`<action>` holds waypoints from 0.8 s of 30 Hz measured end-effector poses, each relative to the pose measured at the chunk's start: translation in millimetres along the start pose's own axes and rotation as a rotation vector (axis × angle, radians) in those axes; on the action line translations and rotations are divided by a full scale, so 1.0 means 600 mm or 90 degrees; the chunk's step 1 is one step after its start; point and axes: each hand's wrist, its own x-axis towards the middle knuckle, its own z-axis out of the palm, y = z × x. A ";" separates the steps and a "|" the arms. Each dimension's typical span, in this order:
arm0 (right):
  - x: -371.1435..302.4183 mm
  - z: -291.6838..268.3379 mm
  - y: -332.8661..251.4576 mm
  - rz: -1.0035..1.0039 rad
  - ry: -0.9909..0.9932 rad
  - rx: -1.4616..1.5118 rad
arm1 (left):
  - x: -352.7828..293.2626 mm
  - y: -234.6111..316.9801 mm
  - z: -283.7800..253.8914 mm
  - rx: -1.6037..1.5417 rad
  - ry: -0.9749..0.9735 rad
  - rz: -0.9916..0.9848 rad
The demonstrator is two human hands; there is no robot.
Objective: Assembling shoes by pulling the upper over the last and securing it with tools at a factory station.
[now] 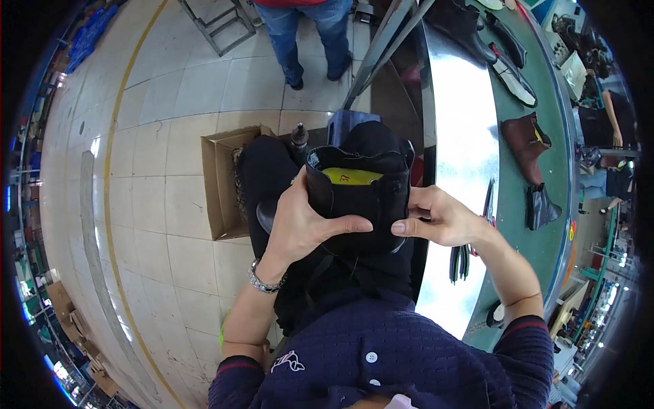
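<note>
A black ankle boot (368, 204) is held over my lap, its opening facing up toward me. Inside the opening shows a yellow piece (351, 176) with a dark mark. My left hand (300, 221) grips the boot's left side, thumb lying across the near face. On the right side, my right hand (439, 217) pinches the boot's edge, thumb on the near face and fingers partly hidden behind it. The boot's sole and toe are not clearly visible.
At my right runs a shiny metal ledge (460, 109) beside a green conveyor belt (494, 123), which bears a brown boot (524, 146), a black boot (542, 208) and other shoes. Scissors (489, 198) lie on the ledge. A cardboard box (212, 187) stands left; a person (300, 34) stands ahead.
</note>
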 end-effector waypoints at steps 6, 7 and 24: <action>0.030 -0.006 -0.035 0.033 -0.035 -0.190 | 0.017 -0.032 -0.014 -0.022 0.015 0.030; 0.034 -0.002 -0.038 0.038 -0.036 -0.192 | 0.020 -0.037 -0.019 -0.032 0.016 0.047; 0.004 0.076 -0.068 -0.135 0.215 -0.289 | 0.017 -0.032 -0.052 -0.236 -0.033 0.044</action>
